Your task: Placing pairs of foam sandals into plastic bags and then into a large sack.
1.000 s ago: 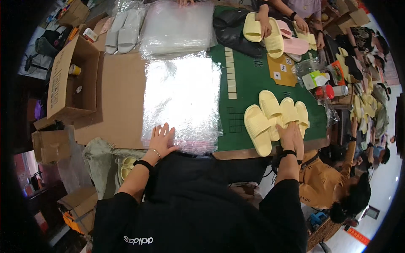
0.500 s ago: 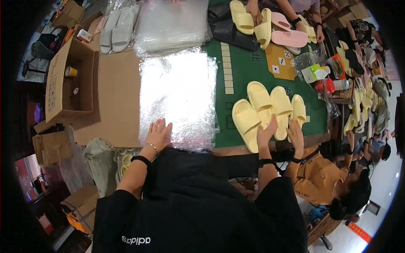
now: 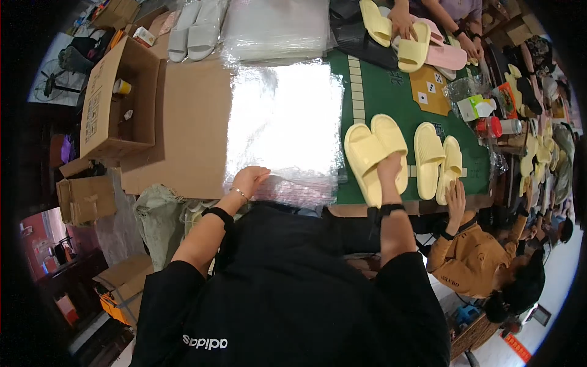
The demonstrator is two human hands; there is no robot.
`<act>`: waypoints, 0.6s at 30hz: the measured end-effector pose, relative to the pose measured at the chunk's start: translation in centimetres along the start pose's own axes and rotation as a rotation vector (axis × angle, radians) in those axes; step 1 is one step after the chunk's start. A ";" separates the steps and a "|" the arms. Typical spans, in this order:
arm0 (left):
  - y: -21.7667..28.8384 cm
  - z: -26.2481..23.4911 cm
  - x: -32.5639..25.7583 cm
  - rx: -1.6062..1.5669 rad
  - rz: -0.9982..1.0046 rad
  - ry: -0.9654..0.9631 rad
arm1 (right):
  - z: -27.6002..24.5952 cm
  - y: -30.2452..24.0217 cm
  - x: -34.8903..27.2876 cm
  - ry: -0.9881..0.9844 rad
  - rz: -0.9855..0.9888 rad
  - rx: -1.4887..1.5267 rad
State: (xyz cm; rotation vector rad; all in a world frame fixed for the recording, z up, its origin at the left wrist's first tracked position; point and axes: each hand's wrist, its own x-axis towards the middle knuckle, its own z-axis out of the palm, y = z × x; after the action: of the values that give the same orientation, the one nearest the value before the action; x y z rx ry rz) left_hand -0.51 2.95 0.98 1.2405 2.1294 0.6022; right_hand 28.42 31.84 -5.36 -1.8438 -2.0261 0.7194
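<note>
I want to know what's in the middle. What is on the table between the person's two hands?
In the head view, between the left hand and the right hand lies the near edge of a shiny stack of clear plastic bags, then green table mat.

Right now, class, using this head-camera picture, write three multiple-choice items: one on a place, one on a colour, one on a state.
1. Where does the left hand rest?
A. on the stack of clear plastic bags
B. in the open cardboard box
C. on the green mat

2. What colour is the pair of slippers under the right hand?
A. pink
B. pale yellow
C. grey

3. How do those slippers lie?
A. stacked
B. side by side, touching
C. bagged

Answers: 1 A, fingers lie at the bags' near edge; 2 B, both are pale yellow; 3 B, they lie flat, edges touching.
</note>
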 end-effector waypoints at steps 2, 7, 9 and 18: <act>0.8 -1.0 0.3 -0.018 -0.122 -0.070 | -0.1 -0.9 -3.3 0.104 -0.065 0.103; -0.6 -0.1 0.3 -0.346 -0.177 0.059 | -0.7 0.0 -9.7 0.168 -0.061 -0.273; -0.3 -0.6 1.0 -0.557 -0.255 0.058 | 0.7 1.6 -10.2 0.204 -0.072 -0.482; -0.1 0.9 3.8 -0.825 -0.233 -0.052 | -4.8 4.0 -10.3 0.112 -0.212 0.038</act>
State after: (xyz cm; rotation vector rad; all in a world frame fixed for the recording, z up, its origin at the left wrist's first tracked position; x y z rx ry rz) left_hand -1.42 6.36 -0.70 0.5329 1.6499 1.1612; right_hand 35.67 22.66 -2.54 -1.5804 -2.0795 0.5775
